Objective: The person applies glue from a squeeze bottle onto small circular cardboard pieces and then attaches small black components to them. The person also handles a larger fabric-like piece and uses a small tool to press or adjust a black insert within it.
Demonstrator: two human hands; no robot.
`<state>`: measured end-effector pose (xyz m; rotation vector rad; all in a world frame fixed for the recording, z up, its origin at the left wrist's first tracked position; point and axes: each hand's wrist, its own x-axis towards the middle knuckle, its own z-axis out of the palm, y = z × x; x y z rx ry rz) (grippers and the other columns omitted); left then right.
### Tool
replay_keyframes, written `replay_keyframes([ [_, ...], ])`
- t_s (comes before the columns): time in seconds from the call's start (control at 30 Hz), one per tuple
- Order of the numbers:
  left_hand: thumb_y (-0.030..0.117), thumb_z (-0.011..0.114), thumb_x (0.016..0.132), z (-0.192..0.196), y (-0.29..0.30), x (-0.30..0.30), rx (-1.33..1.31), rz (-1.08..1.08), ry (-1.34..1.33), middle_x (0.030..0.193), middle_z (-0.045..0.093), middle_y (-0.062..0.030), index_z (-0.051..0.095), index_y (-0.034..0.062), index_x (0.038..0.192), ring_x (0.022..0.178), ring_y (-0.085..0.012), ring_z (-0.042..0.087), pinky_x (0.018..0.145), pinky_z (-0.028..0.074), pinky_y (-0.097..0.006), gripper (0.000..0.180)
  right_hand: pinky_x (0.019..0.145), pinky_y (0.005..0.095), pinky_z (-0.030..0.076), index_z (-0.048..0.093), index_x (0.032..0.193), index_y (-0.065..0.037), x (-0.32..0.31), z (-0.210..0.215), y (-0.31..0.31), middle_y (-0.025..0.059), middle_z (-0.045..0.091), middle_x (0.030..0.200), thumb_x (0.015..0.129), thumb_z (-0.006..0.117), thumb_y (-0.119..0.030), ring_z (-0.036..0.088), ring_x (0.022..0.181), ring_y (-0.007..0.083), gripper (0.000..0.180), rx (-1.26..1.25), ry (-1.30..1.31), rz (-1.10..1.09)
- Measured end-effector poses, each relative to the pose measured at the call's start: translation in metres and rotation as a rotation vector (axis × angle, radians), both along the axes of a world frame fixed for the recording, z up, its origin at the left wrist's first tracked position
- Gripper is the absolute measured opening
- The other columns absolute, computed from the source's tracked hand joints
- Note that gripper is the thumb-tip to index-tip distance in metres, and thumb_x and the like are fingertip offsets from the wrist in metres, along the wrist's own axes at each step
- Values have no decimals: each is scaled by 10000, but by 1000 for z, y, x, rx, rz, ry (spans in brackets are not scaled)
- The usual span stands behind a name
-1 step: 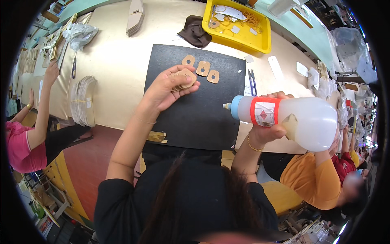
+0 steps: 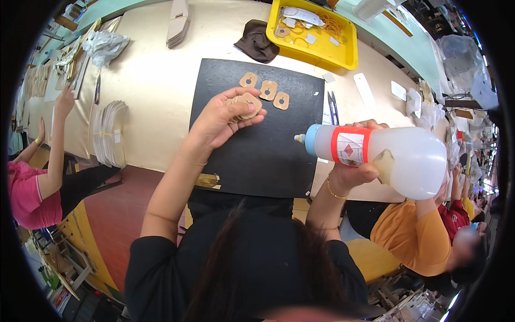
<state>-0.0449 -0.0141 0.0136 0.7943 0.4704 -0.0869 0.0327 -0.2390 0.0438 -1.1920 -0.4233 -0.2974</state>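
My left hand is closed around a stack of small tan tabs, fanned slightly between thumb and fingers. Three matching tan tabs with keyhole-shaped cutouts lie in a slanting row on the black mat, just past that hand. In my right hand is a large translucent squeeze bottle with a red band and a light blue cap. The bottle lies nearly level, and its nozzle points left over the mat's right edge, apart from the tabs.
A yellow tray with rubber bands and scraps stands at the far side beside a dark cloth. Dark pen-like tools lie right of the mat. Bundled pale strips sit at left. Co-workers in pink and orange flank me.
My hands, the tabs and the bottle hold practically the same place. At the left, the pink-clad co-worker's hand has shifted slightly toward the near side.
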Motion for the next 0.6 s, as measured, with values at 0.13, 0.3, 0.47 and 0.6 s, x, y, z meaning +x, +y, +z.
replay_keyframes([
  [0.13,25,698,794,9,-15,3,181,-27,-15,899,653,-115,579,-14,1014,760,-179,673,650,581,-258,253,808,358,567,479,1155,21,5,6,8,102,559,1018,570,828,-565,631,902,219,899,91,0,-1],
  [0.3,54,734,774,21,-27,5,295,-109,8,815,653,-93,587,-5,946,652,-130,646,547,543,-225,234,827,366,560,454,1187,28,8,9,15,122,561,1105,566,823,-570,637,897,224,938,66,-24,-5],
  [0.47,67,736,772,27,-34,6,314,-189,-2,744,641,-78,586,-3,908,602,-113,627,527,530,-225,214,800,394,581,419,1186,17,8,7,26,126,555,1075,653,701,-647,639,945,244,897,-100,-146,-33],
  [0.6,83,744,766,31,-34,7,338,-224,16,704,632,-68,586,5,883,575,-108,620,523,524,-224,212,822,402,576,405,1210,5,7,7,29,128,554,1094,642,740,-612,633,976,245,903,-98,-160,49],
])
